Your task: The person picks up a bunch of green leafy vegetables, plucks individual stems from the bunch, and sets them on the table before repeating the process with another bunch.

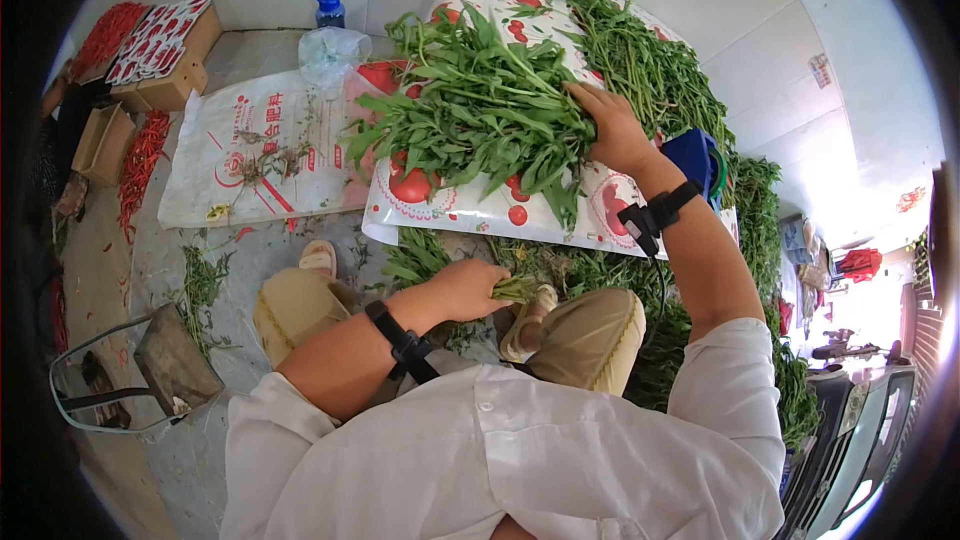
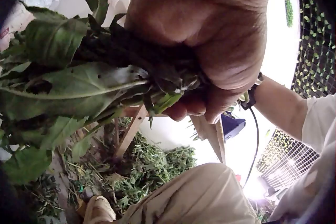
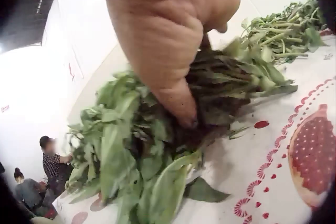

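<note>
In the head view my left hand grips a bunch of leafy stems low over my lap; the left wrist view shows the fingers of that hand curled round the bunch. My right hand is on a large pile of greens on the fruit-printed cover. In the right wrist view, thumb and fingers of the right hand hold a bunch lying over the printed surface.
More greens lie along the far side of the cover, with a blue object beside them. A white sack, a blue bottle and cardboard boxes are to the left. A stool-like frame stands on the floor. Two people sit in the right wrist view.
</note>
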Tool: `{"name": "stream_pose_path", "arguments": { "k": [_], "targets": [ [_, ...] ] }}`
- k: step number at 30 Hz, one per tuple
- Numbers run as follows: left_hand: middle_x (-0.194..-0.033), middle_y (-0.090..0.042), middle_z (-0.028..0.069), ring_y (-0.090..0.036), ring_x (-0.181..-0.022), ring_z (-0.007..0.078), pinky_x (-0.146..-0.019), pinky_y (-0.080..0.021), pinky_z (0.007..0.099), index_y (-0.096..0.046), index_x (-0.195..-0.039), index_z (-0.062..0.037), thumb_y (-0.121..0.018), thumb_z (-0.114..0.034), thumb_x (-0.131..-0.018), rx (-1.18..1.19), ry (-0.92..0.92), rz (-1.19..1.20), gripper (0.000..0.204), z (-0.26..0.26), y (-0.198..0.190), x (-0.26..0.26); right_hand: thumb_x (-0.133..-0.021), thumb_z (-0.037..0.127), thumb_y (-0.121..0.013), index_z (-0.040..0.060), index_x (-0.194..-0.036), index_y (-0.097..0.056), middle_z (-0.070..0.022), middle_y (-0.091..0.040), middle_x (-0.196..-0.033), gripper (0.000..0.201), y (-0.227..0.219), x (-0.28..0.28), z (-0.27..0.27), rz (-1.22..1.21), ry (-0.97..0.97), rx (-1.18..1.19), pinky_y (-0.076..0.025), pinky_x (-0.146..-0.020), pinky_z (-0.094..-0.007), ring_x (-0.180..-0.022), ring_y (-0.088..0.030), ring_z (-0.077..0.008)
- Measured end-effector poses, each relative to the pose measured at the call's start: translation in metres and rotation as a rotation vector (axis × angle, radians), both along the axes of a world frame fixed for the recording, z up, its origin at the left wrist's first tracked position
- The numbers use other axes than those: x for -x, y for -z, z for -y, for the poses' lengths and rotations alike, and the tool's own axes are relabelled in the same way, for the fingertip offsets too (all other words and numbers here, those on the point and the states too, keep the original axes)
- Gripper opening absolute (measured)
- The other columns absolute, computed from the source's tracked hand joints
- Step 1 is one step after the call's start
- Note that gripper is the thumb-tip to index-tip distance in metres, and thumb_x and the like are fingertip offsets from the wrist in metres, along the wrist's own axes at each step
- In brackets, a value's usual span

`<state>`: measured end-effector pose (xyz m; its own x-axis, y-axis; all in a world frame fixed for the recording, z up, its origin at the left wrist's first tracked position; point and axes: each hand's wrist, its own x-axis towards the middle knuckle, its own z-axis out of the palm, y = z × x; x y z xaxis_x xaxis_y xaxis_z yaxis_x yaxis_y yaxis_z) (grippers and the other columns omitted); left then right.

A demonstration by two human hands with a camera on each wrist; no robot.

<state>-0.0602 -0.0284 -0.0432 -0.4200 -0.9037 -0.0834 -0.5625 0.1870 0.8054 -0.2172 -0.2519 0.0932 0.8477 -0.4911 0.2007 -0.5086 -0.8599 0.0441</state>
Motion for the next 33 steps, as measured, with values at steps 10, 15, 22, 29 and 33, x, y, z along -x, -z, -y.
{"name": "stream_pose_path", "arguments": {
  "k": [10,15,22,29,33],
  "targets": [
    [-0.081,-0.062,0.0176,-0.058,-0.078,0.0367,-0.07,-0.046,0.043,-0.06,-0.096,-0.0069,-0.064,-0.032,-0.075,0.004,0.006,-0.006,0.033,-0.001,0.008,0.001,-0.062,0.008,-0.065,0.0118,-0.125,-0.044,-0.0134,-0.043,-0.127,0.067,0.002,-0.001,-0.038,0.123,-0.061,0.068,-0.036,-0.095,-0.0434,-0.114,-0.043,-0.0329],
    [-0.08,-0.062,0.0176,-0.058,-0.078,0.0366,-0.069,-0.046,0.043,-0.06,-0.095,-0.0069,-0.064,-0.032,-0.075,0.006,0.01,0.012,0.032,-0.004,0.004,0.002,-0.065,0.014,-0.069,0.0141,-0.122,-0.047,-0.0095,-0.048,-0.121,0.06,0.019,-0.009,-0.053,-0.031,-0.012,0.095,-0.046,-0.084,-0.0373,-0.098,-0.052,-0.0298],
    [-0.079,-0.062,0.0177,-0.058,-0.078,0.0366,-0.07,-0.046,0.0432,-0.06,-0.093,-0.0054,-0.065,-0.032,-0.075,0.016,0.009,-0.001,0.033,-0.006,0.008,0.003,-0.068,0.007,-0.064,0.0139,-0.12,-0.047,-0.0087,-0.051,-0.111,0.055,0.029,-0.028,-0.033,-0.057,0.086,0.182,-0.047,-0.079,-0.0379,-0.094,-0.054,-0.0296],
    [-0.081,-0.062,0.0187,-0.058,-0.08,0.0371,-0.071,-0.045,0.0434,-0.06,-0.095,-0.0042,-0.064,-0.032,-0.075,0.013,0.02,0.002,0.035,-0.001,0.009,0.002,-0.069,0.007,-0.061,0.0118,-0.121,-0.046,-0.0129,-0.051,-0.112,0.054,0.038,-0.047,-0.007,-0.004,0.159,0.183,-0.046,-0.083,-0.0391,-0.099,-0.052,-0.0313],
    [-0.081,-0.061,0.0192,-0.058,-0.08,0.0374,-0.071,-0.045,0.0435,-0.06,-0.095,-0.0041,-0.064,-0.032,-0.074,0.019,0.012,0.0,0.034,-0.001,0.006,0.001,-0.067,0.008,-0.06,0.0086,-0.122,-0.043,-0.0159,-0.048,-0.118,0.058,0.023,-0.038,-0.013,0.172,0.076,0.066,-0.042,-0.089,-0.0403,-0.106,-0.049,-0.0341]
  ]
}}
